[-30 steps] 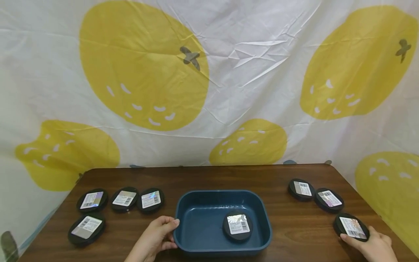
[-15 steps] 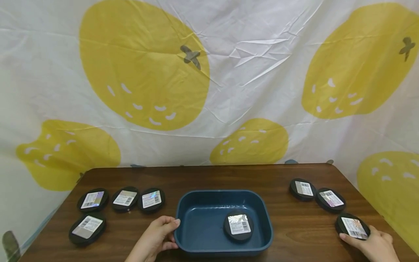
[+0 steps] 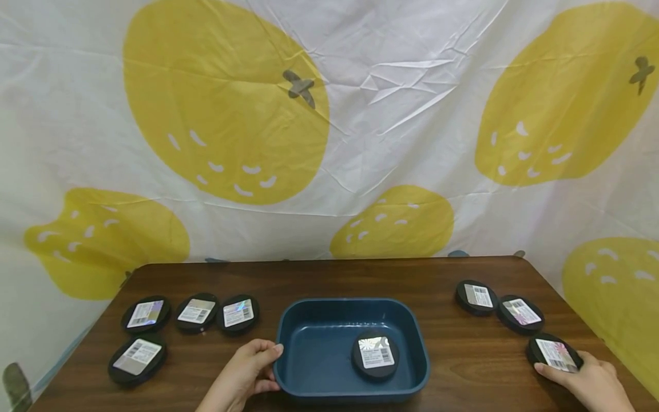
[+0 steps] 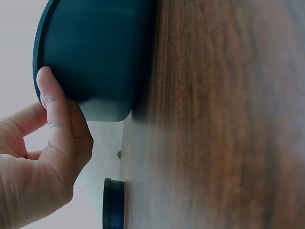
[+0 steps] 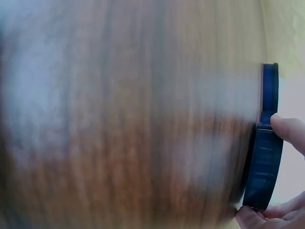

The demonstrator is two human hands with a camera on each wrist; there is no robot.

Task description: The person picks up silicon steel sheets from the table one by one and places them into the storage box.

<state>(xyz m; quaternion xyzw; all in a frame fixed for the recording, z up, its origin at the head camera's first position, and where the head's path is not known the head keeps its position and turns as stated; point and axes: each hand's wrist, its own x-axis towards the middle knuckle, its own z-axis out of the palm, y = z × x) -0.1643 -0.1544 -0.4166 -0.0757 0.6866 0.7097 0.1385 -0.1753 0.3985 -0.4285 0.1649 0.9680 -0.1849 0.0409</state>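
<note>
My left hand (image 3: 252, 369) pinches the left rim of a blue rectangular tray (image 3: 309, 395), thumb over the edge. In the left wrist view, the fingers bend under the rim on the tray's outer side. A flat round black tub (image 3: 376, 375) with a silvery barcode label lies in the tray's right half. At the far right, my right hand (image 3: 589, 380) grips another black tub (image 3: 555, 353) by its sides. The right wrist view shows that held tub (image 5: 263, 167) edge-on and slightly tilted, with a dark shadow gap along the wood, thumb at one end and fingertips at the other.
Two labelled black tubs, one (image 3: 476, 297) beside another (image 3: 520, 315), lie behind the right hand. Several more (image 3: 237, 315) lie on the left of the brown wooden table (image 3: 329, 280). A white lemon-print cloth (image 3: 391, 143) hangs behind it.
The tub in my right hand has risen or tilted slightly, and the sheen on its label has shifted. My left hand and the tray stay in place.
</note>
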